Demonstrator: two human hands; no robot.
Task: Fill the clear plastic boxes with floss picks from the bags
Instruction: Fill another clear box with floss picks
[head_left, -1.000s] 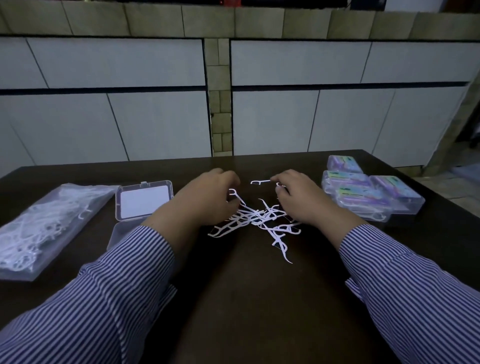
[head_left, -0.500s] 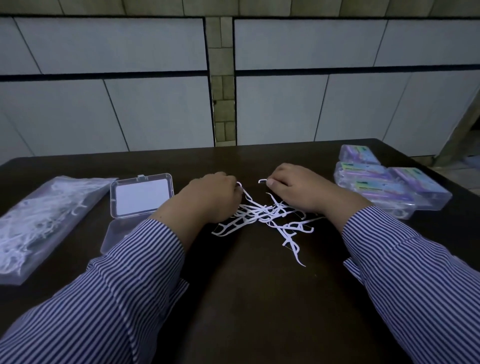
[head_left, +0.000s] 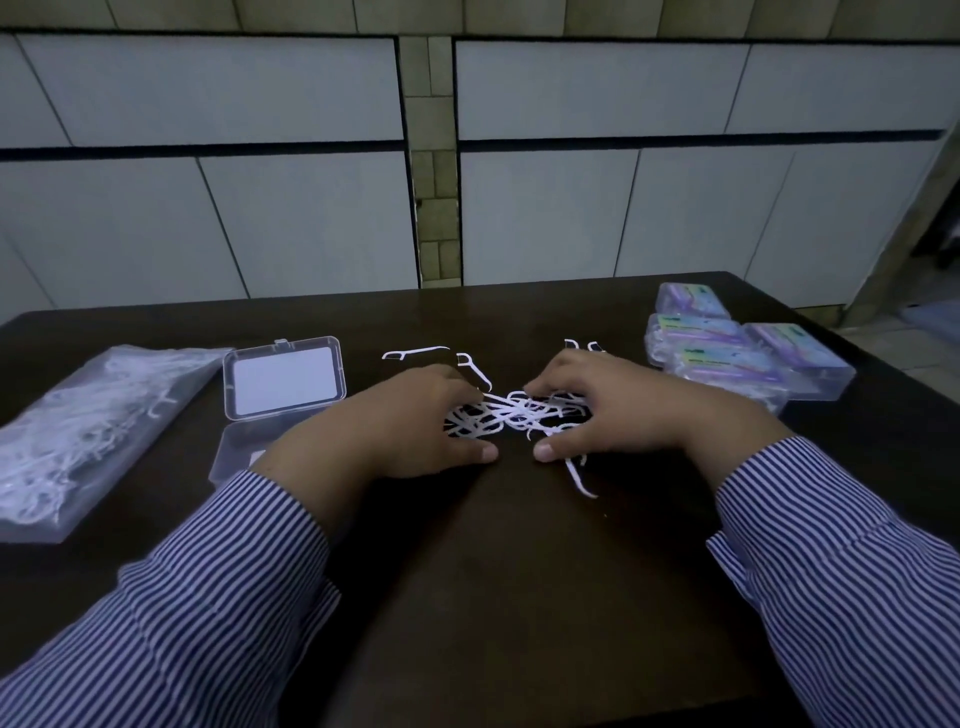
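Observation:
A loose pile of white floss picks (head_left: 511, 415) lies mid-table. My left hand (head_left: 410, 421) and my right hand (head_left: 618, 405) cup it from either side, fingers curled into the picks, thumbs stretched toward each other on the table. A few stray picks (head_left: 415, 354) lie just beyond the hands, and one pick (head_left: 581, 479) sits below my right thumb. An open clear plastic box (head_left: 284, 376) stands left of my left hand with its lid raised; my forearm hides part of its base. A clear bag of floss picks (head_left: 88, 431) lies at the far left.
Several closed boxes with purple labels (head_left: 727, 353) are stacked at the right of the dark table (head_left: 493, 597). A tiled wall rises behind the table's far edge. Striped sleeves cover both forearms.
Both hands have let go of single picks and spread wider, closing in around the pile from both sides. A few picks now lie beyond the hands. The camera tilted down slightly.

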